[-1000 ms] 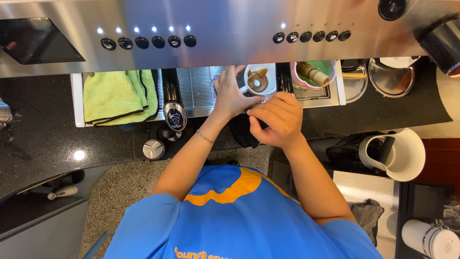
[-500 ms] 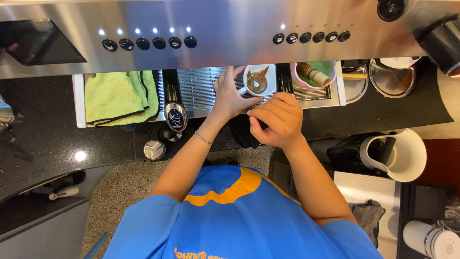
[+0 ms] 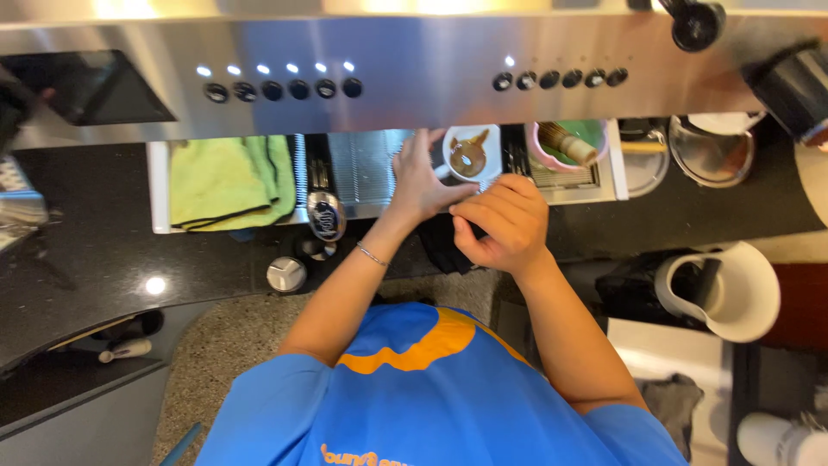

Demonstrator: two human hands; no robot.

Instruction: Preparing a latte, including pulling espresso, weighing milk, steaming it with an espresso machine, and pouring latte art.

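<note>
The fingers of the left hand are being spread against the small white cup at upper centre of the frame; the cup is being steadied at its side rather than fully gripped. The right hand is being curled just below it, its fingers being bent inward; whether anything is being pinched cannot be told. The cup is being kept on the metal drip tray under the steel machine front, and brown liquid with a pale pattern is being shown inside, so the drink is being judged largely made, with the cup not yet lifted away. To the right, a pink bowl with a bamboo whisk is being left standing; at left, a green cloth is being left folded. The dark counter is being crossed by both forearms.
</note>
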